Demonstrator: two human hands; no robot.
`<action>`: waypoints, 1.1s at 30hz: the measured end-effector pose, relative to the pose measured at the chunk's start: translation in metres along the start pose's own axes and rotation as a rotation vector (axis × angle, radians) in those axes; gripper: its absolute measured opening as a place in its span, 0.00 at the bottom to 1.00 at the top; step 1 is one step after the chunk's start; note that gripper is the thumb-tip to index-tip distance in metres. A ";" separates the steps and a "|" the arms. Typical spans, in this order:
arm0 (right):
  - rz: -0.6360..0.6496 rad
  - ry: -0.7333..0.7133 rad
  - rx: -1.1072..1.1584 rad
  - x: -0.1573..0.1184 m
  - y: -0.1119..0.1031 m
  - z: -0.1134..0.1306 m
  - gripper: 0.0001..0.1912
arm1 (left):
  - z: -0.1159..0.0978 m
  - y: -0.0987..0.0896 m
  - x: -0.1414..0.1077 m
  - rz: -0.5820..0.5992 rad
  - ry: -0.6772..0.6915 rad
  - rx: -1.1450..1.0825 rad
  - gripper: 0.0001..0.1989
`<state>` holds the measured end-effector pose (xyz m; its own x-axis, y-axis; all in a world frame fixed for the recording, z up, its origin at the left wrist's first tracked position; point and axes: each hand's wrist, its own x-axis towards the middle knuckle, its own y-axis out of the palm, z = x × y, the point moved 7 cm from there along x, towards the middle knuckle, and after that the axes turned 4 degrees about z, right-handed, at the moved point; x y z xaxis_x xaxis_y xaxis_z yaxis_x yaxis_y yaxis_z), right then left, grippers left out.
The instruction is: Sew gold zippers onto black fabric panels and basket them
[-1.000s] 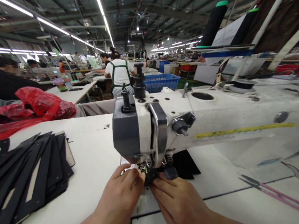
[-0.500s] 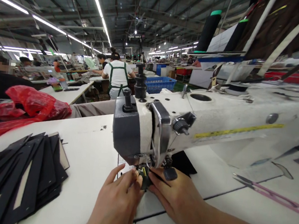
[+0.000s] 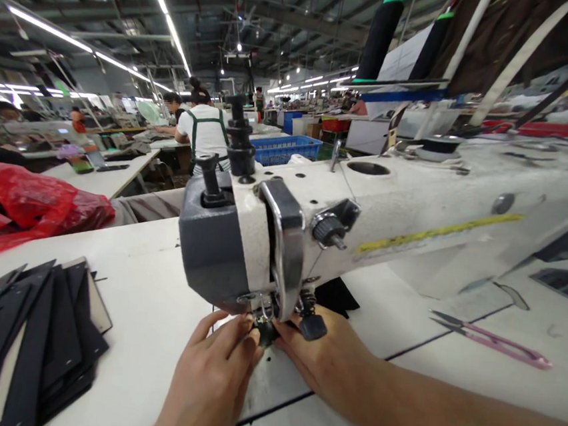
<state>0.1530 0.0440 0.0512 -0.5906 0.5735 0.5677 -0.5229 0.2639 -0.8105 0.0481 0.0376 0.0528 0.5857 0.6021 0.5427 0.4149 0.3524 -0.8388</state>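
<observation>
A white and dark grey sewing machine [image 3: 215, 246] stands in front of me, and both my hands are at its needle area. My left hand [image 3: 215, 374] is closed, fingertips pinched on the left edge of a small black piece [image 3: 267, 334] under the presser foot. From the right, my right hand [image 3: 334, 365] presses its fingers together against the same piece, partly behind a dark machine pad [image 3: 313, 326]. More black material [image 3: 339, 297] shows behind the right hand; whether it is the same piece I cannot tell. The machine hides several fingertips.
Black flat strips [image 3: 51, 331] lie fanned in a pile at left, near a red plastic bag [image 3: 39, 199]. Pink-handled thread snips [image 3: 503, 341] lie on the white table [image 3: 134, 359] at right. Thread cones [image 3: 381, 38] stand above the machine. Another person [image 3: 206, 128] works farther back.
My view has shifted, so the machine and pile appear farther left. Both hands stay at the needle. The yellowish teeth-like detail between them now shows less.
</observation>
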 end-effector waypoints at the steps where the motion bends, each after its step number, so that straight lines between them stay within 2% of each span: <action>1: 0.000 -0.001 0.001 0.001 0.000 0.000 0.12 | 0.000 0.000 0.000 -0.004 0.001 0.000 0.10; 12: 0.010 0.019 -0.016 0.000 0.002 -0.001 0.13 | 0.004 0.002 0.001 0.003 -0.008 -0.042 0.09; 21: -0.037 -0.008 0.004 0.004 -0.002 -0.001 0.13 | 0.005 0.000 0.002 0.008 -0.021 -0.036 0.07; 25: -0.044 0.001 0.070 0.001 0.008 -0.006 0.13 | 0.007 0.001 0.003 -0.025 -0.017 -0.023 0.09; 30: -0.040 0.090 0.115 -0.004 0.026 -0.015 0.13 | 0.009 0.004 0.002 -0.049 -0.052 -0.055 0.09; 33: 0.009 0.079 0.064 -0.003 0.022 -0.015 0.11 | 0.011 0.005 0.001 -0.036 -0.072 -0.065 0.08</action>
<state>0.1524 0.0602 0.0293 -0.5460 0.6358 0.5456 -0.5580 0.2098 -0.8029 0.0430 0.0481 0.0489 0.5190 0.6402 0.5663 0.4808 0.3292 -0.8127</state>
